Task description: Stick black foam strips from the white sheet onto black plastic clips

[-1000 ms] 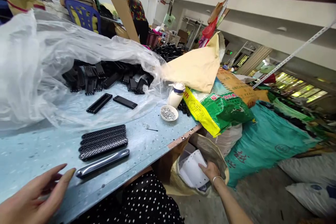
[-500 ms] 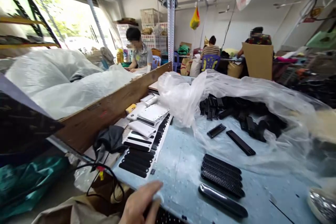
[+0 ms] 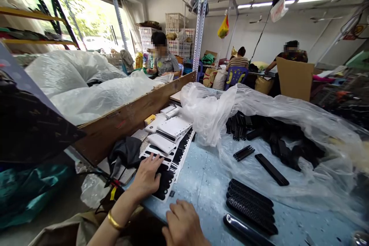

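Head view: left hand [image 3: 147,175], fingers spread, is resting on black-strip sheet [image 3: 166,184]; right hand [image 3: 184,223] is lying half-curled, grip unclear; mesh-faced bars [image 3: 251,205] seemingly done, loose-bar heap [image 3: 276,132] waiting.

A large clear plastic bag [image 3: 207,117], with black parts [image 3: 281,148] heaped in its open mouth, lies on a blue tabletop [image 3: 196,173]. Left of the bag, the person's left hand [image 3: 147,177] rests, fingers spread, on a white sheet of black strips [image 3: 167,185]. The right hand [image 3: 184,223], fingers curled, is on the near side of the bag. Also nearer than the bag are a row of patterned black bars [image 3: 250,205] and one smooth black bar [image 3: 245,230]. Beyond the bag, someone in a striped top [image 3: 238,62] sits on a blue chair [image 3: 236,75].
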